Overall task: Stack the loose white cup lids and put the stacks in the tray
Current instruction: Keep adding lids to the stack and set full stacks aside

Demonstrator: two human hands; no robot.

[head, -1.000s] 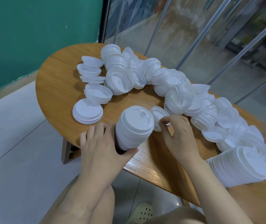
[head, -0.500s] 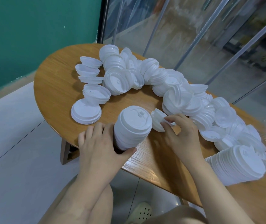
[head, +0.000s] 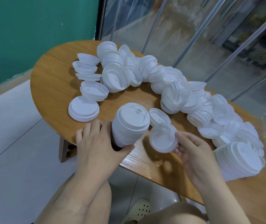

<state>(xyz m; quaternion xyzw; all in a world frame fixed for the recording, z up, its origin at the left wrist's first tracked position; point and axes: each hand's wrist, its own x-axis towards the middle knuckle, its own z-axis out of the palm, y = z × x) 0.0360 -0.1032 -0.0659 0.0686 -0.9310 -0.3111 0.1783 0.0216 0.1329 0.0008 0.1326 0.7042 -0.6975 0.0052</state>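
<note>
- My left hand (head: 96, 143) wrapped around the tall stack of white plastic cup lids (head: 130, 123) on the round wooden table (head: 51, 81), hiding its bottom.
- My right hand (head: 193, 152) pinched one blurry loose white lid (head: 162, 139), just beside it.
- I saw no tray.

Soft, even daylight fills the scene, seemingly from the glass panels (head: 209, 38) at the upper right, which carry hazy reflections and look washed out. The wooden surface (head: 51, 81) shows a mild sheen near its front edge, and the white lids (head: 113, 78) cast short, soft shadows toward the viewer, their detail partly bleached by brightness. The wide lens bends straight lines toward the borders, the right edge smears into blur, and the lid (head: 162, 139) in the right hand (head: 192, 152) looks slightly motion-blurred.
</note>
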